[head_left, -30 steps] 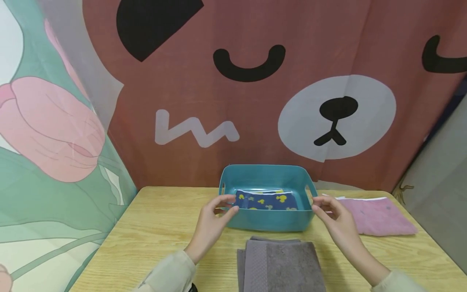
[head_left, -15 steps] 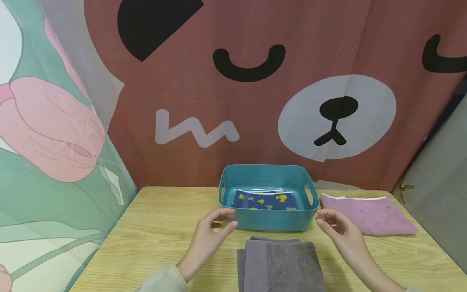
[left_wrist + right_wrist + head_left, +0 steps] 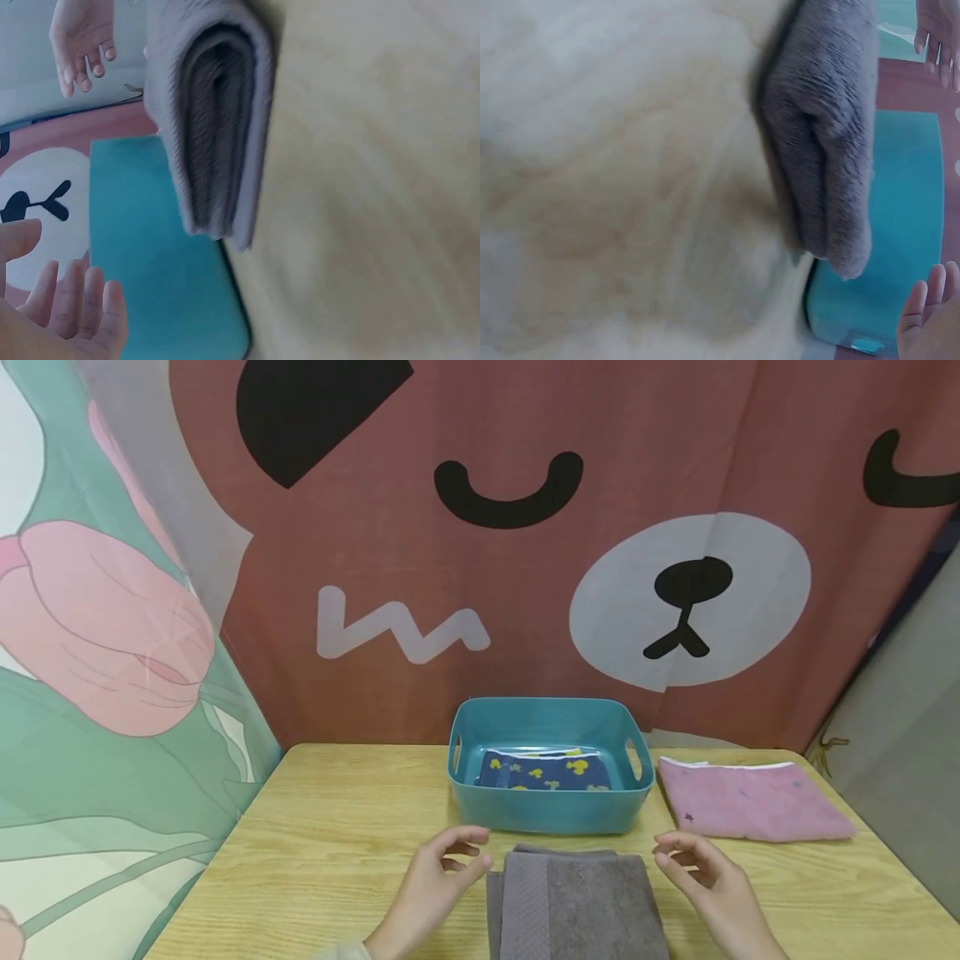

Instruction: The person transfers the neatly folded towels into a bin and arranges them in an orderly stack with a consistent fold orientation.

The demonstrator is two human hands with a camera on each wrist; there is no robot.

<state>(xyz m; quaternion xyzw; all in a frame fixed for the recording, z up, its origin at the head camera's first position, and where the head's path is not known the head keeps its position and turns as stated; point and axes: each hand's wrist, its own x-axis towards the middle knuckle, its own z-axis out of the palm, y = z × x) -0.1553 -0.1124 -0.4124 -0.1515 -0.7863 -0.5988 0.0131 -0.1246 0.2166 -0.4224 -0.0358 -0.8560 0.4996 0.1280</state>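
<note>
A folded grey towel [image 3: 592,902] lies on the table near the front, its stacked layers seen from the side in the left wrist view. My left hand [image 3: 438,881] hovers at the towel's left, fingers loosely bent and apart from it. On the other side my right hand [image 3: 708,881] is held the same way, holding nothing. Behind the towel stands a teal basket [image 3: 551,810] with handle holes in its ends. Inside the basket lies a folded navy cloth [image 3: 551,771] with yellow shapes.
A folded pink cloth [image 3: 765,802] with a white edge lies to the basket's right. The wooden table [image 3: 322,835] ends at the back against a curtain [image 3: 390,693] printed with a bear. A flowered curtain [image 3: 112,760] hangs along the left.
Both hands have drawn back from the basket's two ends towards the front, and are now beside the grey towel. The basket and cloths have stayed in place.
</note>
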